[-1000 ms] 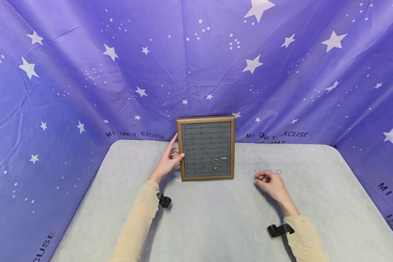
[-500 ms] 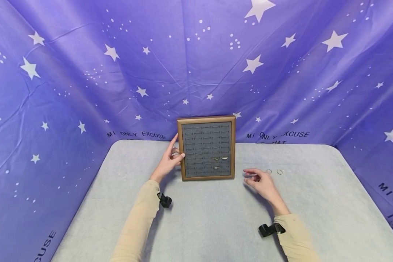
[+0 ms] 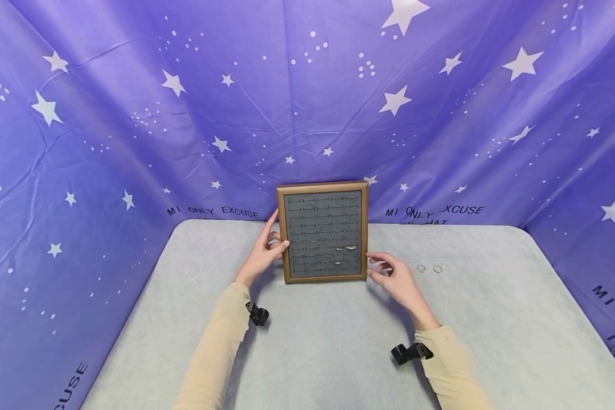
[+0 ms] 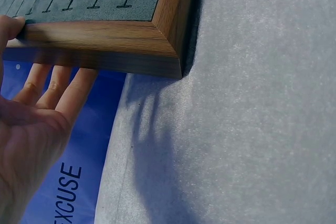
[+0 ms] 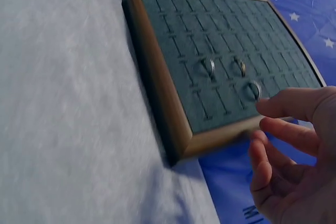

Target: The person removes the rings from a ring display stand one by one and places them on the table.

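A ring display tray [image 3: 322, 277], with a brown wooden frame and grey slotted padding, stands upright near the back of the table. My left hand [image 3: 260, 253] holds its left side, thumb at the front of the frame and fingers [image 4: 75, 95] behind. Three rings sit in the slots: a silver ring [image 5: 254, 89], a gold-toned ring [image 5: 242, 67] and another silver ring [image 5: 211, 68]. At the tray's right edge is my right hand [image 3: 397, 283], its fingertips right by the frame and spread apart. Nothing shows between its fingers in the right wrist view.
Right of the right hand, two loose rings lie on the pale grey cloth-covered table [image 3: 318, 347]: one ring [image 3: 417, 269] nearer the hand, another ring [image 3: 434, 270] beyond it. A purple star-printed curtain [image 3: 256, 97] hangs close behind the tray and along both sides.
My right hand has moved left from beside the loose rings to the tray's right edge, its fingertips spreading. A ring seen by its fingertips earlier no longer shows. The left hand stays put.
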### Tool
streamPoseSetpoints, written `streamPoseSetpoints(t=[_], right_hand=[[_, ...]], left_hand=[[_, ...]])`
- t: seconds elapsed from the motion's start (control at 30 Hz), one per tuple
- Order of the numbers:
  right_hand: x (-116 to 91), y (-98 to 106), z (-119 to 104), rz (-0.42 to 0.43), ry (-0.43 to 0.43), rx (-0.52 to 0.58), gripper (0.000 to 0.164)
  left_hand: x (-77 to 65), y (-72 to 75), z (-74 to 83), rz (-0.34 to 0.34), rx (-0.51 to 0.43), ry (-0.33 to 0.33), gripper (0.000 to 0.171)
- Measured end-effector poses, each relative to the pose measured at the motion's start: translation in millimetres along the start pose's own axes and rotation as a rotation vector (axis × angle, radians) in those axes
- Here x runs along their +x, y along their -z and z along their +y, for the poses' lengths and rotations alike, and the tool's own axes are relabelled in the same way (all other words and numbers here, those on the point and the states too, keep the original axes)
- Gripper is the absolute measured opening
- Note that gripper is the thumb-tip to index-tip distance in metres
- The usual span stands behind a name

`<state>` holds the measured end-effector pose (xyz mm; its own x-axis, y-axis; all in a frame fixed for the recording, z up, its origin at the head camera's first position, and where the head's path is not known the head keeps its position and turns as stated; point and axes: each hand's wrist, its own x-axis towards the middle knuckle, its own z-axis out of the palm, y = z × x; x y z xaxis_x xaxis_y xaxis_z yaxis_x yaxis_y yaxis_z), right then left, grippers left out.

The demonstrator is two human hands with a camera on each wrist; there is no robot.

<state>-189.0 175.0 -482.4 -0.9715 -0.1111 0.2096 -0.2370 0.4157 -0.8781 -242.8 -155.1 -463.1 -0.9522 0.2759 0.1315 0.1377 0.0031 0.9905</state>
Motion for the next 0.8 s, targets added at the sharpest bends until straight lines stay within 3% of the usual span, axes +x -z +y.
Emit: streamPoseSetpoints(t=[0.4,0.8], right_hand=[[12,-15,-24,0.085,0.085,-0.069,0.034],[21,-36,-32,0.184,0.086,-0.059,0.024]], left_hand=[[0.1,0.1,-0.3,0.0,-0.016,0.014,0.084],[0.1,0.6,0.3,-0.004,-0.017,0.019,0.083]])
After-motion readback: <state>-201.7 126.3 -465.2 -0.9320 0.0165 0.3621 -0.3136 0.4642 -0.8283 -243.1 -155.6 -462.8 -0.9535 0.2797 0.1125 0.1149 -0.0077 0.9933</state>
